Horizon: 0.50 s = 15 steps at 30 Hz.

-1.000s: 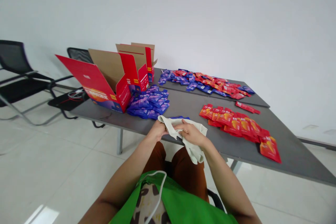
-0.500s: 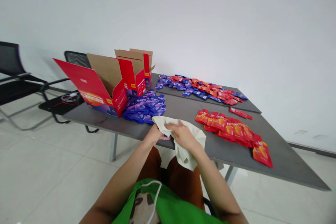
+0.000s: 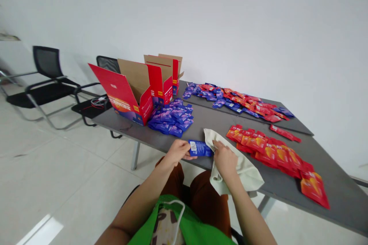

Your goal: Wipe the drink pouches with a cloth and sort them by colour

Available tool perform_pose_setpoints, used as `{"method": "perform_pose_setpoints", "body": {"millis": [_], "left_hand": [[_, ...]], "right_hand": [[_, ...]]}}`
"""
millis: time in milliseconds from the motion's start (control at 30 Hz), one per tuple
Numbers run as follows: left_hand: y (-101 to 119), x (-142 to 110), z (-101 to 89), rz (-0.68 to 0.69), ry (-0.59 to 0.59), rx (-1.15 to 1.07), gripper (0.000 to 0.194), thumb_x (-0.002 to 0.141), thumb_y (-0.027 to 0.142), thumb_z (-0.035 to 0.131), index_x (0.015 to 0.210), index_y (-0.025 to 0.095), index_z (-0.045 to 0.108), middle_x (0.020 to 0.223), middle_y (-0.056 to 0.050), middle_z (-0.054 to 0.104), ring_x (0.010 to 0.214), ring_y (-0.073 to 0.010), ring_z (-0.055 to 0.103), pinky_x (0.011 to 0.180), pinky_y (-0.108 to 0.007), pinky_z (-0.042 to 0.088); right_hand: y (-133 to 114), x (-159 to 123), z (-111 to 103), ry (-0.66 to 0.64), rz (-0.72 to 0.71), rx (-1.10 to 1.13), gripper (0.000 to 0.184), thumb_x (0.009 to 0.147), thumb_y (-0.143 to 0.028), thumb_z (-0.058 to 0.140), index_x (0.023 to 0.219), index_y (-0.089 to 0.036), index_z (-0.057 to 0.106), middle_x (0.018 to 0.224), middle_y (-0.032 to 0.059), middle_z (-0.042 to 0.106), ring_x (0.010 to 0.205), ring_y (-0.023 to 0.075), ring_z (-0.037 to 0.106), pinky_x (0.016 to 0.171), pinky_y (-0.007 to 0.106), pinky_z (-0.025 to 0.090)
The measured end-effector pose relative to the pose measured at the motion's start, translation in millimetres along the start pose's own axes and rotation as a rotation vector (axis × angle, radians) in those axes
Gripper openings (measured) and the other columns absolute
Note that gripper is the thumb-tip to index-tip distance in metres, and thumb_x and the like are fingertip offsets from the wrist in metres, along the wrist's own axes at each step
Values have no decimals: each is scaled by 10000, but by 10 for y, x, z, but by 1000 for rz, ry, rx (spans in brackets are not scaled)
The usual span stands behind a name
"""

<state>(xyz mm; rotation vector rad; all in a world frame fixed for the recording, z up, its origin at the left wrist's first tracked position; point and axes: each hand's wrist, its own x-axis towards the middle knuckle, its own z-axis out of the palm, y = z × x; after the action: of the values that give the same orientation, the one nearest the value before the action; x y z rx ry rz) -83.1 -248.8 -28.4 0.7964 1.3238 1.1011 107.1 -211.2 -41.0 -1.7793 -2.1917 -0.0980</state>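
My left hand [image 3: 178, 151] pinches a blue sachet [image 3: 200, 148] at the near edge of the grey table [image 3: 207, 120]. My right hand [image 3: 224, 158] is closed on the open mouth of a cream cloth bag [image 3: 240, 164], which lies over the table edge. The sachet's right end touches the bag's mouth. A heap of blue sachets [image 3: 172, 117] lies just beyond my left hand. Red sachets [image 3: 276, 151] are spread to the right of the bag.
Open red cardboard boxes [image 3: 135, 92] stand at the table's far left. A mixed pile of red and blue sachets [image 3: 235, 99] lies on a second table top behind. Black chairs [image 3: 47, 80] stand to the left by the white wall.
My left hand has let go of the bag and now holds a blue sachet at its mouth. The bag has shifted right. The view has swung left.
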Motion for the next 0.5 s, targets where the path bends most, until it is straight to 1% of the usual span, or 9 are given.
{"method": "perform_pose_setpoints", "body": {"millis": [67, 167, 200, 267, 333, 400, 500], "left_hand": [[78, -100, -124, 50, 43, -12, 152, 777, 228, 579, 734, 88, 619, 607, -77, 684, 581, -198, 704, 537, -239, 559], [271, -215, -365, 165, 118, -26, 172, 735, 272, 602, 733, 101, 623, 619, -69, 690, 609, -207, 708, 568, -267, 576], [351, -233, -447, 204, 138, -26, 178, 726, 284, 610, 733, 106, 623, 618, -64, 689, 616, -210, 709, 572, -274, 579], [521, -227, -598, 274, 174, -18, 177, 726, 292, 611, 727, 115, 624, 615, -53, 685, 625, -209, 708, 584, -288, 587], [692, -154, -728, 339, 229, -10, 153, 733, 273, 609, 708, 123, 620, 599, -42, 673, 630, -207, 707, 595, -294, 591], [850, -23, -835, 383, 279, -17, 124, 738, 242, 607, 697, 125, 613, 589, -39, 662, 635, -205, 705, 598, -292, 590], [1030, 227, -954, 352, 289, -65, 116, 760, 212, 581, 736, 104, 615, 638, -69, 679, 649, -200, 704, 630, -299, 590]], "right_hand": [[0, -22, 8, 10, 0, -3, 443, 885, -105, 426, 1232, -288, 633, 1194, 58, 677, 1009, 175, 660, 895, 275, 461], [1, -38, 22, 11, 1, -6, 450, 886, -115, 423, 1242, -307, 621, 1221, 37, 663, 985, 183, 662, 808, 267, 486], [5, -39, 29, 16, -1, -3, 452, 886, -115, 421, 1243, -311, 619, 1229, 31, 659, 985, 187, 661, 799, 270, 489], [17, -37, 47, 28, -8, 11, 454, 884, -110, 420, 1240, -307, 621, 1225, 26, 662, 1010, 189, 655, 831, 277, 485], [30, -32, 68, 34, -5, 28, 450, 880, -105, 426, 1236, -295, 627, 1222, 29, 665, 1038, 187, 647, 880, 283, 473], [37, -28, 84, 32, 5, 41, 449, 879, -105, 430, 1235, -294, 630, 1230, 26, 661, 1051, 188, 644, 904, 290, 467], [38, -28, 89, 37, 10, 56, 433, 894, -126, 423, 1232, -300, 631, 1245, 22, 653, 1050, 199, 644, 911, 307, 471]]}}
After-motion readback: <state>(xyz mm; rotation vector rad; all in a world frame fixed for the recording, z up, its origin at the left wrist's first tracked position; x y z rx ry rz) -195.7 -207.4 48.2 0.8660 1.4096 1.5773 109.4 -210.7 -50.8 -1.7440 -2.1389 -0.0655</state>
